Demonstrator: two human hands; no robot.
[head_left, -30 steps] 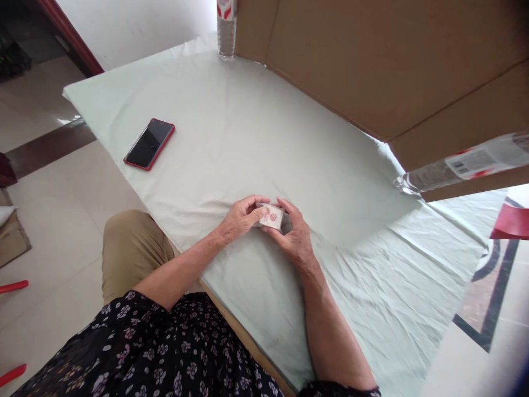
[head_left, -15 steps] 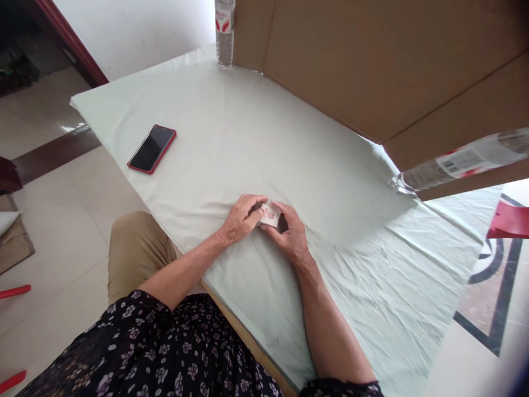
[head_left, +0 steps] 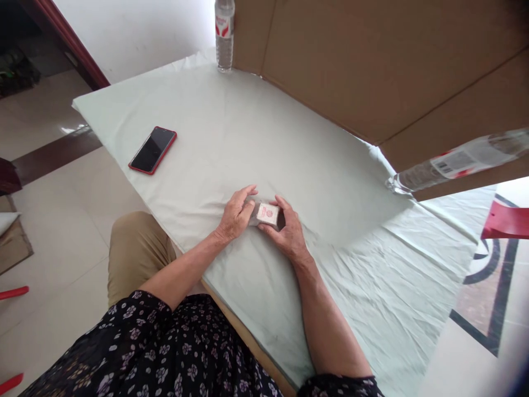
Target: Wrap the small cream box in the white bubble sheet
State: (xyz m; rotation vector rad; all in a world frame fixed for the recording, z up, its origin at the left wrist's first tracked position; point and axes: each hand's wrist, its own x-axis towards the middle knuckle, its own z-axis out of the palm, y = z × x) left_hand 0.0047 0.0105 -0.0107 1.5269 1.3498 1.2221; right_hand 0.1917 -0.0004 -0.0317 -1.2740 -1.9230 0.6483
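Note:
A small deck of cards (head_left: 268,213), white with a red mark on top, is held just above the pale green tablecloth (head_left: 256,138) near the table's front edge. My right hand (head_left: 287,231) curls round the deck from below and the right, fingers closed on it. My left hand (head_left: 235,214) is at the deck's left end, its fingertips touching the edge of the cards, fingers bent.
A red-cased phone (head_left: 152,150) lies screen up at the left. A water bottle (head_left: 224,34) stands at the far edge. A large cardboard sheet (head_left: 384,66) leans across the back right. Another bottle (head_left: 450,162) lies beneath it. A red chair (head_left: 506,220) stands on the right.
My left fingers have drawn back from over the deck to its left end, so the top card now shows fully. The view has shifted slightly.

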